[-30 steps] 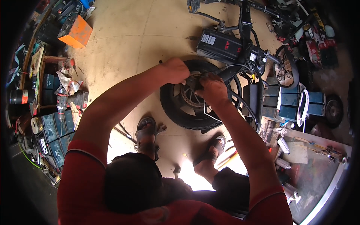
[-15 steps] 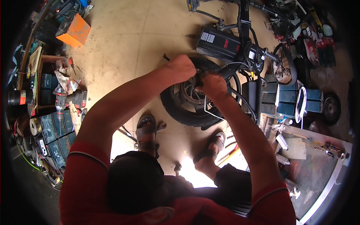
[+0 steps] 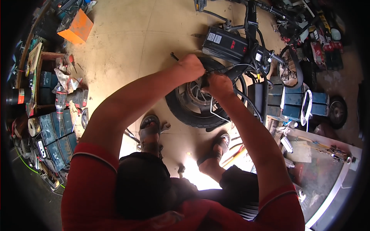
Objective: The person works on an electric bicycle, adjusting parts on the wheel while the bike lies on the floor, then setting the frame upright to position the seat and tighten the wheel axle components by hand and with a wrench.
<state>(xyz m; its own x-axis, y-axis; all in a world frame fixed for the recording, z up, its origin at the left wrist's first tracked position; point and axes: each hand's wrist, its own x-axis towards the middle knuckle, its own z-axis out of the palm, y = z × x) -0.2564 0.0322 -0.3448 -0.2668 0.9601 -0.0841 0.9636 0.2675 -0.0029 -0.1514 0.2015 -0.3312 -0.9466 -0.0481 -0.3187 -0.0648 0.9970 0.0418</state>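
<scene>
My left hand [image 3: 191,67] is closed in a fist around a dark rod-shaped tool [image 3: 174,56] at the wheel's upper left; only its outer end shows. Close beside it, my right hand [image 3: 219,85] is closed over the hub area. What it grips there is hidden under the fingers. Both hands are above the black-tyred wheel [image 3: 178,109] of a bike, with a grey spoked rim and brake disc [image 3: 197,94]. A thin bent silver rod [image 3: 211,107] runs below my right hand toward the tyre's near edge.
Beyond the wheel lies the bike's black frame with a black battery box [image 3: 223,44]. An orange box [image 3: 76,27] stands far left, and a cordless drill [image 3: 61,102] lies nearer. Blue-grey battery blocks [image 3: 296,104] stand right. A loose wrench [image 3: 165,127] lies near my foot.
My left hand and the tool's end have shifted slightly right. My right hand stays at the hub. The whole view has shifted a little.
</scene>
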